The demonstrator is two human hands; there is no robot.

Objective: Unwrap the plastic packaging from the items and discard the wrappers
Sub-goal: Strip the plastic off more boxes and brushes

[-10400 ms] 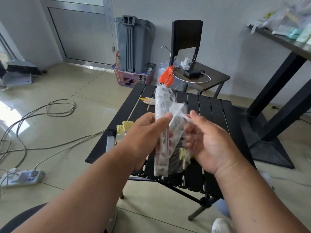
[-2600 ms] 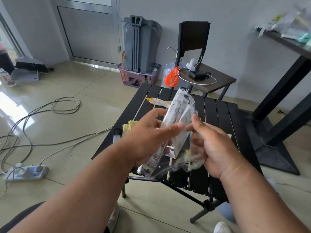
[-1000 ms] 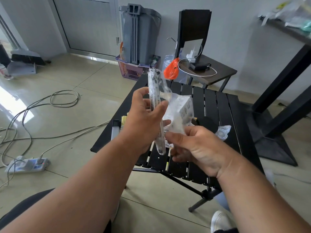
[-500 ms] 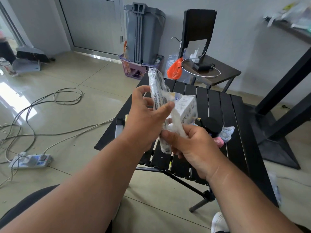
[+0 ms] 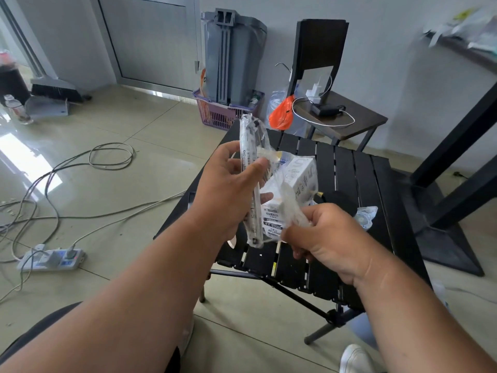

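Both hands, left (image 5: pixel 228 195) and right (image 5: pixel 325 238), hang above the near edge of the slatted black bench (image 5: pixel 347 170), filling the air there with a long packet (image 5: pixel 251 181) and a wrapped box (image 5: pixel 291 189). Beyond them the far slats lie bare. A crumpled wrapper (image 5: pixel 365 216) sits right of the right hand. Behind the bench stands a chair (image 5: pixel 330 103); the floor (image 5: pixel 134 184) on the left is open, crossed by cables (image 5: pixel 110 154)
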